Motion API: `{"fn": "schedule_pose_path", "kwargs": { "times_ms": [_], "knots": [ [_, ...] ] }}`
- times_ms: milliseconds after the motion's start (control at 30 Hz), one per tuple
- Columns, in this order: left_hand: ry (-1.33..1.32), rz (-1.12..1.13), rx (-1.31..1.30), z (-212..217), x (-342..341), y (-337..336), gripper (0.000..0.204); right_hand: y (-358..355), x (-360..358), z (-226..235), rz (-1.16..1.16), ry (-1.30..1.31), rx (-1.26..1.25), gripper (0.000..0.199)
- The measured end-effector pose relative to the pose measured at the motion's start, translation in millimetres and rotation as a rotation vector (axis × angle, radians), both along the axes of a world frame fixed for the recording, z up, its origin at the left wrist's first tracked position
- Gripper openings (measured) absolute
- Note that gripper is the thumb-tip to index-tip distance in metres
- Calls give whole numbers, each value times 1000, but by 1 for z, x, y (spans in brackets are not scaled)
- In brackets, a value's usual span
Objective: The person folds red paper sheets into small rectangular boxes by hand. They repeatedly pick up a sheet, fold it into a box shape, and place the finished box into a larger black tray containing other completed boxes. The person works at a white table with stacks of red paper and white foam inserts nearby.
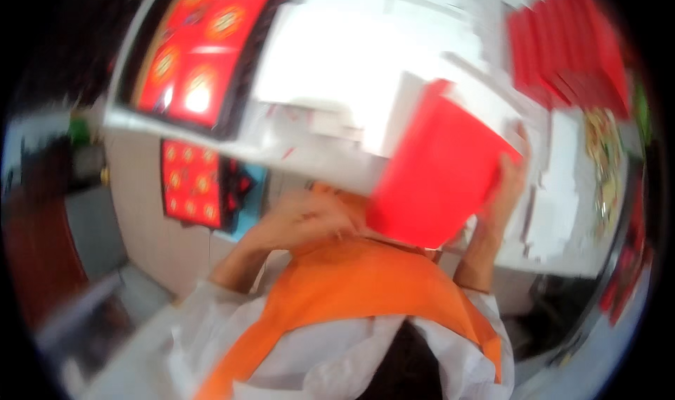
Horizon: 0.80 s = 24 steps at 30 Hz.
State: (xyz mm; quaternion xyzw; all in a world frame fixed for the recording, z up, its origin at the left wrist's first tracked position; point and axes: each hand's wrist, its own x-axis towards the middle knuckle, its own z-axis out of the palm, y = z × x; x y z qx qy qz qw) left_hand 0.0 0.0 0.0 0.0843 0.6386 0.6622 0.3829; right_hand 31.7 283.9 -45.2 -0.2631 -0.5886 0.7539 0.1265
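Observation:
A flat red box (439, 168) is tilted above the table's near edge, in front of my orange apron. My right hand (508, 178) grips it by its right side, with the thumb on the face towards me and the other fingers partly hidden behind. My left hand (313, 220) is close to the box's lower left corner. Motion smears its fingers, and whether it touches the box does not show. Beyond the box, white sheets or cards (337, 55) cover much of the white table (302, 150).
Several red boxes (566, 48) stand in a row at the far right. A dark-rimmed tray of red patterned pieces (204, 48) lies at the left, and a similar red patterned stack (191, 182) sits below the table edge. White pieces (552, 217) and yellowish strips (602, 164) lie at the right.

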Motion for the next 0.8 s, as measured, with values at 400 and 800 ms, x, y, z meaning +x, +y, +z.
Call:
{"fn": "schedule_pose_path", "kwargs": {
  "times_ms": [400, 800],
  "knots": [
    [458, 171, -44, -82, -47, 145, 18, 31, 8, -22, 157, 152, 385, 26],
    [383, 417, 298, -73, -27, 172, 30, 30, 10, -29, -184, 281, -20, 10]
  ]
}}
